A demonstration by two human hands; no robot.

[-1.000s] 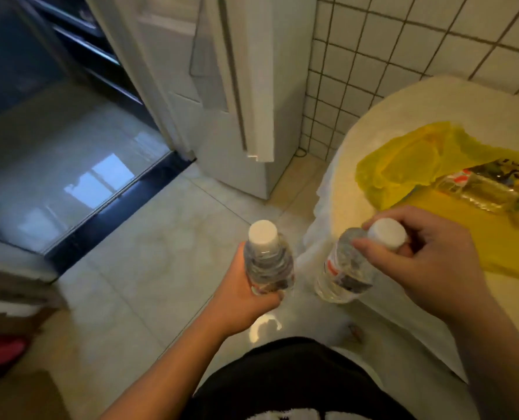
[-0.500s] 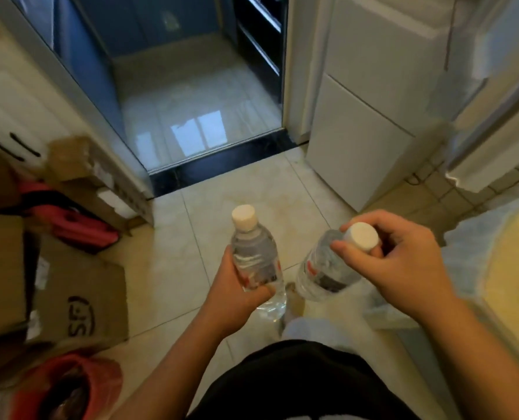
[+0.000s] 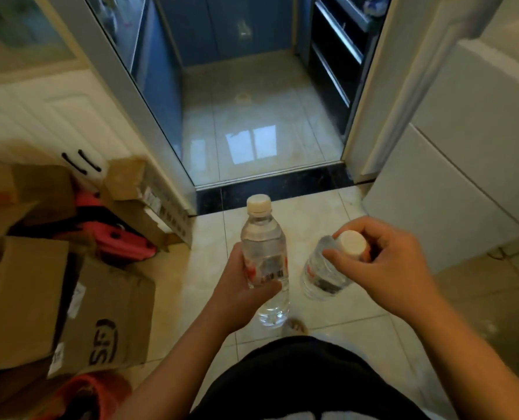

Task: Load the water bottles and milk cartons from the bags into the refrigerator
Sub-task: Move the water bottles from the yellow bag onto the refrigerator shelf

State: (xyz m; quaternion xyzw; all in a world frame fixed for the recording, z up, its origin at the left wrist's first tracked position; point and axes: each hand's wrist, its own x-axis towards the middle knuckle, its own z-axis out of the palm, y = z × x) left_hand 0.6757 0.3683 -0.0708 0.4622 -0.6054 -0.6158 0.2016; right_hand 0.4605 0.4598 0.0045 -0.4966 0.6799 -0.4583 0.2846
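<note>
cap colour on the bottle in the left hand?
White, slightly off-white. The cap on the left-hand bottle shows best in the head view, the only one.

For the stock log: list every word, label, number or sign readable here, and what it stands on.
"SF": black print on the side of the cardboard box.
Left bottle, in the left hand: label's barcode and red print too blurred to read.
Right bottle, in the right hand: label too blurred.
White stickers on the boxes: too small to read.

Both bare forearms reach forward. The left grip (image 3: 237, 289) curls round the upright bottle (image 3: 262, 247); the right grip (image 3: 385, 268) pinches the tilted bottle (image 3: 319, 277) at its cap.
</note>
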